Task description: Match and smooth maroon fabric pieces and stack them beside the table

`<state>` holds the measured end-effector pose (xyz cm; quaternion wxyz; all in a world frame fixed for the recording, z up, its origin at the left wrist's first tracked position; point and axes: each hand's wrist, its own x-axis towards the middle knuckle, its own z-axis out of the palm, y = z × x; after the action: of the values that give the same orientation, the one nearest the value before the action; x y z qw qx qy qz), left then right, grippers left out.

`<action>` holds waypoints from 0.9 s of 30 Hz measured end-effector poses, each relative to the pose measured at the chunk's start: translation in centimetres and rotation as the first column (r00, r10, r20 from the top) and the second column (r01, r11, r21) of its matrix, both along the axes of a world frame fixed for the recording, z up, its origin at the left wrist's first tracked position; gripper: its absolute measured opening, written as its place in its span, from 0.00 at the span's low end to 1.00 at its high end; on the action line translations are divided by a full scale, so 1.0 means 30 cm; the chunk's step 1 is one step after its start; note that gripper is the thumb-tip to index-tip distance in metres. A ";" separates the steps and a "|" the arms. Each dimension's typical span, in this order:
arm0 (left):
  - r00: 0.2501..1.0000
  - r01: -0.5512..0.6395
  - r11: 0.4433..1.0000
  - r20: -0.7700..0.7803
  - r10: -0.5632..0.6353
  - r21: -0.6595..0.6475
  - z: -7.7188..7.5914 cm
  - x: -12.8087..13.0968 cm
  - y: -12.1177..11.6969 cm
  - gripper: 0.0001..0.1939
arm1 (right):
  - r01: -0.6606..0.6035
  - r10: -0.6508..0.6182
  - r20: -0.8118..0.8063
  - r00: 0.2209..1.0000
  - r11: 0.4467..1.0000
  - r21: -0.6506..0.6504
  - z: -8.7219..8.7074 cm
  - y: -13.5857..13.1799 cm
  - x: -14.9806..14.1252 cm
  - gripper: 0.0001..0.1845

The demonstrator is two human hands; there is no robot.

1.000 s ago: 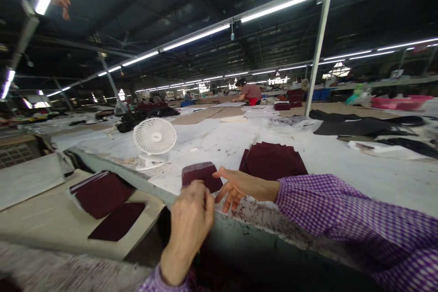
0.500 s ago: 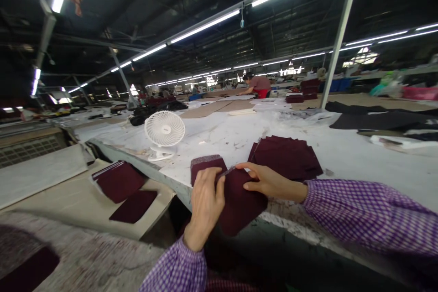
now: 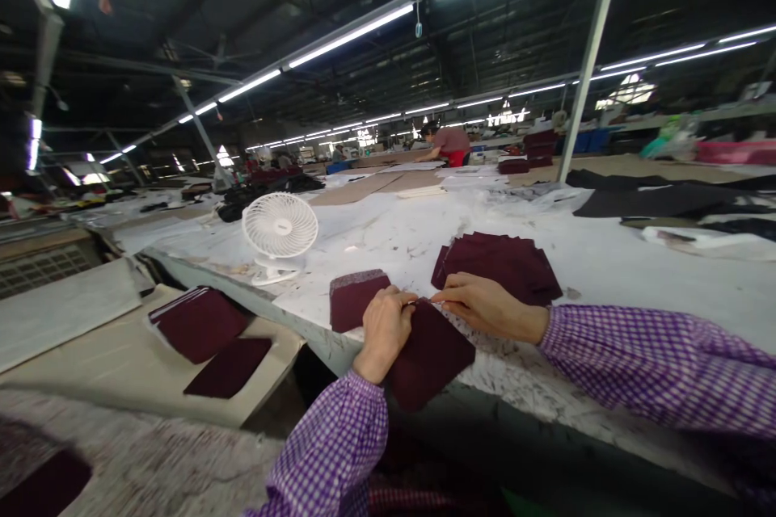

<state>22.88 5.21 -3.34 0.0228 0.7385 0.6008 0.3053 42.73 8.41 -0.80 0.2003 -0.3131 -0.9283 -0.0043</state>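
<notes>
A maroon fabric piece [image 3: 430, 355] hangs over the near edge of the white-topped table, its top edge pinched between my two hands. My left hand [image 3: 386, 329] is closed on the upper left of that edge. Fingers of my right hand [image 3: 478, 303] pinch its upper right corner; whether anything small is also between them I cannot make out. Just left of my hands lies a maroon stack [image 3: 357, 299] with a speckled grey strip along its far edge. Behind my right hand is a fanned pile of maroon pieces [image 3: 500, 262].
A white fan [image 3: 280, 226] stands at the table's left edge. On a lower beige board [image 3: 255, 396] to the left lie more maroon pieces [image 3: 203, 323]. A metal post [image 3: 591, 65] rises at the right, near dark fabric [image 3: 667, 198]. Another person [image 3: 449, 145] bends over a table farther back.
My left hand has moved up and right, with its fingers closing on the fabric's top edge. My right hand has pinched in at the corner. The view has shifted slightly.
</notes>
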 end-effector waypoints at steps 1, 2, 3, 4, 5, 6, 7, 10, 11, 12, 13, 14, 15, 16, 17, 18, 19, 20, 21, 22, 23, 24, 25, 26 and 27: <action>1.000 0.008 1.000 -0.016 -0.008 0.009 -0.002 -0.001 0.000 0.12 | -0.015 0.015 0.019 1.000 1.000 0.024 -0.006 -0.003 -0.002 0.14; 0.999 0.013 1.000 -0.030 -0.012 0.021 -0.003 -0.001 -0.002 0.13 | -0.023 0.021 0.038 0.999 0.999 0.043 -0.012 -0.005 -0.004 0.14; 0.999 0.018 0.999 -0.046 -0.016 0.035 -0.003 -0.001 -0.004 0.13 | -0.026 0.023 0.054 0.998 0.998 0.057 -0.016 -0.008 -0.006 0.14; 0.998 0.024 0.998 -0.062 -0.021 0.050 -0.003 0.001 -0.008 0.13 | -0.028 0.024 0.065 0.998 0.997 0.067 -0.019 -0.010 -0.007 0.13; 0.997 0.032 0.997 -0.079 -0.027 0.065 -0.002 0.003 -0.012 0.13 | -0.029 0.024 0.069 0.997 0.997 0.073 -0.022 -0.011 -0.007 0.13; 0.995 0.041 0.996 -0.095 -0.034 0.076 -0.002 0.005 -0.017 0.14 | -0.031 0.026 0.071 0.997 0.997 0.076 -0.024 -0.011 -0.007 0.13; 0.993 0.050 0.995 -0.111 -0.041 0.082 -0.001 0.007 -0.021 0.14 | -0.033 0.028 0.071 0.997 0.996 0.078 -0.025 -0.011 -0.007 0.13; 0.986 0.063 0.995 -0.158 -0.049 0.083 0.002 0.011 -0.028 0.15 | -0.030 0.024 0.064 0.998 0.996 0.085 -0.030 -0.008 -0.007 0.14; 0.983 0.064 0.994 -0.177 -0.049 0.083 0.002 0.012 -0.028 0.15 | -0.028 0.023 0.060 0.998 0.996 0.090 -0.032 -0.007 -0.007 0.14; 0.979 0.066 0.994 -0.198 -0.048 0.085 0.003 0.012 -0.028 0.15 | -0.027 0.022 0.056 0.998 0.995 0.095 -0.034 -0.006 -0.007 0.14; 0.974 0.068 0.994 -0.220 -0.048 0.086 0.004 0.012 -0.028 0.15 | -0.025 0.019 0.052 0.998 0.994 0.102 -0.036 -0.005 -0.007 0.14; 0.969 0.070 0.994 -0.241 -0.048 0.086 0.005 0.012 -0.027 0.15 | -0.025 0.019 0.051 0.999 0.994 0.108 -0.037 -0.004 -0.007 0.14; 0.964 0.073 0.994 -0.262 -0.048 0.084 0.006 0.013 -0.027 0.16 | -0.024 0.019 0.051 0.999 0.994 0.108 -0.038 -0.003 -0.008 0.13; 0.958 0.073 0.994 -0.282 -0.048 0.080 0.008 0.014 -0.027 0.16 | -0.020 0.016 0.046 0.999 0.995 0.100 -0.038 -0.003 -0.008 0.13; 0.953 0.074 0.994 -0.300 -0.048 0.076 0.010 0.015 -0.027 0.16 | -0.013 0.010 0.032 0.999 0.996 0.088 -0.038 -0.003 -0.009 0.13; 0.948 0.075 0.995 -0.316 -0.049 0.071 0.012 0.017 -0.028 0.16 | -0.009 0.008 0.013 1.000 0.997 0.075 -0.036 -0.003 -0.010 0.13; 0.943 0.076 0.995 -0.328 -0.050 0.067 0.014 0.019 -0.029 0.16 | -0.011 0.012 -0.006 1.000 0.998 0.066 -0.034 -0.003 -0.012 0.14; 0.940 0.077 0.995 -0.338 -0.050 0.066 0.016 0.021 -0.030 0.16 | -0.018 0.020 -0.026 0.999 0.998 0.062 -0.031 -0.003 -0.014 0.14; 0.937 0.079 0.995 -0.345 -0.050 0.068 0.018 0.023 -0.030 0.16 | -0.029 0.032 -0.042 0.999 0.998 0.064 -0.027 -0.003 -0.017 0.14; 0.936 0.080 0.994 -0.348 -0.050 0.072 0.019 0.024 -0.031 0.16 | -0.042 0.045 -0.052 0.998 0.997 0.071 -0.024 -0.003 -0.021 0.14; 0.936 0.081 0.994 -0.350 -0.049 0.078 0.019 0.025 -0.031 0.16 | -0.050 0.054 -0.057 0.997 0.996 0.076 -0.020 -0.002 -0.024 0.14; 0.935 0.083 0.993 -0.351 -0.049 0.084 0.018 0.026 -0.031 0.16 | -0.049 0.054 -0.064 0.996 0.996 0.078 -0.016 -0.002 -0.027 0.13; 0.934 0.086 0.992 -0.353 -0.049 0.090 0.017 0.026 -0.031 0.15 | -0.044 0.050 -0.074 0.996 0.996 0.077 -0.012 -0.001 -0.030 0.13; 0.934 0.089 0.992 -0.354 -0.051 0.094 0.016 0.026 -0.030 0.15 | -0.045 0.050 -0.078 0.996 0.996 0.073 -0.009 -0.001 -0.033 0.13; 0.933 0.093 0.991 -0.355 -0.053 0.097 0.015 0.026 -0.030 0.15 | -0.053 0.058 -0.077 0.995 0.996 0.068 -0.007 -0.001 -0.036 0.14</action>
<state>23.65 4.31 -2.90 -0.1151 0.8031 0.5490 0.2007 41.66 8.37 -1.00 0.2470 -0.2804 -0.9274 -0.0173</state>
